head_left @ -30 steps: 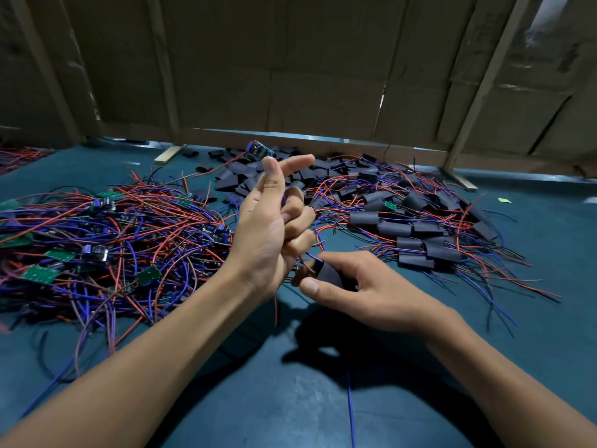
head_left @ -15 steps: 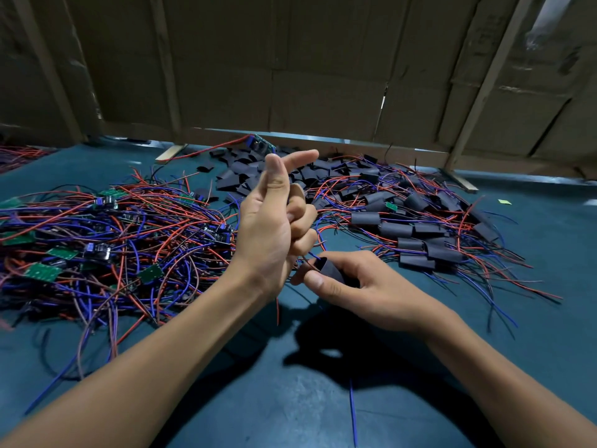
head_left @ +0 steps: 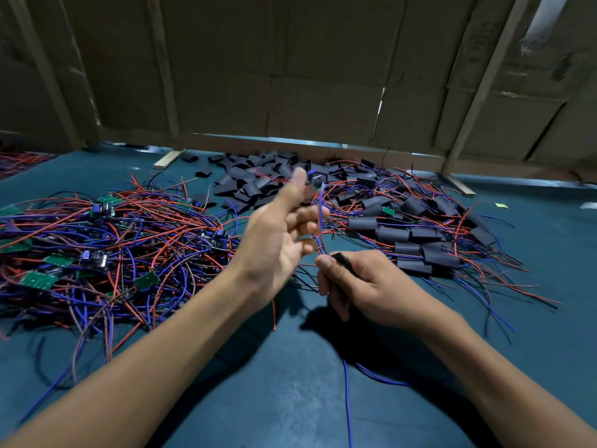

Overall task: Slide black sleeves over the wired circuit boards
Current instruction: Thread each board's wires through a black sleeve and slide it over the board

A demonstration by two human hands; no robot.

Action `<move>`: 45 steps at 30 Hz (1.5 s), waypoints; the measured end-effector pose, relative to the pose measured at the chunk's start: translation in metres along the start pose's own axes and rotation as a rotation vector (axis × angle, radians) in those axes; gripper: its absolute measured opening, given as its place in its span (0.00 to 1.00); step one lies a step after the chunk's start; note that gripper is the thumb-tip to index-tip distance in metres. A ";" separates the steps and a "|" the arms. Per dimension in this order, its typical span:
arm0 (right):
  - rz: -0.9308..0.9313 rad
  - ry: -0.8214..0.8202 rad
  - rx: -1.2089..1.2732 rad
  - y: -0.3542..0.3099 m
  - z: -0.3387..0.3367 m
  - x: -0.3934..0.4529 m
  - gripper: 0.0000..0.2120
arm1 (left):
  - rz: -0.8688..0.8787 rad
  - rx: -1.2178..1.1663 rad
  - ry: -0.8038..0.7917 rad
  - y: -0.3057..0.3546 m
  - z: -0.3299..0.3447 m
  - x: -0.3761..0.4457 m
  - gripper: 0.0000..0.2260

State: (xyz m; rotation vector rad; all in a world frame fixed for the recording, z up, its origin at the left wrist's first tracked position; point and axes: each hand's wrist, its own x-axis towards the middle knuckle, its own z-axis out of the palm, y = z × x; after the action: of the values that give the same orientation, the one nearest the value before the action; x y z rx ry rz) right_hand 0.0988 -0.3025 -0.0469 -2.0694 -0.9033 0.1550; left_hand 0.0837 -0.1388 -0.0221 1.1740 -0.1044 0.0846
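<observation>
Left hand [head_left: 277, 244]: raised at centre, blurred. Thumb tip meets a small board [head_left: 316, 178] at its top; blue and red wires [head_left: 319, 221] hang from the board past the curled fingers. Looks like a pinch on the board, blur makes it hard to confirm.
Right hand [head_left: 358, 282]: low, just right of the left hand. Thumb and fingers clench a black sleeve [head_left: 342, 260]; the hanging wires run down into the sleeve's top end.
Wire tails: a blue wire [head_left: 347, 402] trails from under the right hand toward the near edge; a red end [head_left: 274, 315] hangs below the left palm.
Left pile [head_left: 106, 250]: tangle of red and blue wires with bare green boards, on the table [head_left: 290, 399], left of the hands.
Far pile [head_left: 255, 182]: loose empty black sleeves, behind the left hand, near the cardboard wall [head_left: 323, 76].
Right pile [head_left: 416, 240]: boards already in black sleeves, wires fanning out to the right, beyond the right hand.
Table: dark teal surface, both forearms over the near part.
</observation>
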 end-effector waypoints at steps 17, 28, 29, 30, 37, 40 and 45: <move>-0.095 0.206 -0.332 0.008 -0.008 0.000 0.28 | 0.090 0.058 0.006 0.011 -0.018 0.002 0.04; 0.003 0.211 -0.814 0.023 -0.025 0.001 0.32 | 0.036 -0.101 -0.017 0.007 -0.009 -0.003 0.09; -0.006 0.228 -0.835 0.023 -0.024 0.000 0.31 | 0.024 -0.130 -0.021 0.006 -0.008 -0.004 0.09; -0.009 0.241 -0.856 0.022 -0.024 0.001 0.31 | 0.014 -0.149 -0.019 0.005 -0.007 -0.004 0.09; 0.012 0.319 -0.929 0.019 -0.024 0.001 0.36 | -0.070 -0.143 -0.024 -0.006 0.001 -0.006 0.11; 0.081 0.297 -1.071 0.019 -0.025 -0.003 0.35 | -0.056 -0.050 -0.031 -0.012 0.003 -0.007 0.10; 0.107 0.276 -1.154 0.015 -0.028 -0.002 0.34 | -0.049 0.002 0.008 -0.016 0.004 -0.010 0.09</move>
State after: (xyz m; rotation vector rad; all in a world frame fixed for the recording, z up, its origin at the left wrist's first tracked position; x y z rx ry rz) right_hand 0.1162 -0.3277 -0.0410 -3.0662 -0.7674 -0.7530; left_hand 0.0758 -0.1488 -0.0368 1.1771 -0.0682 0.0467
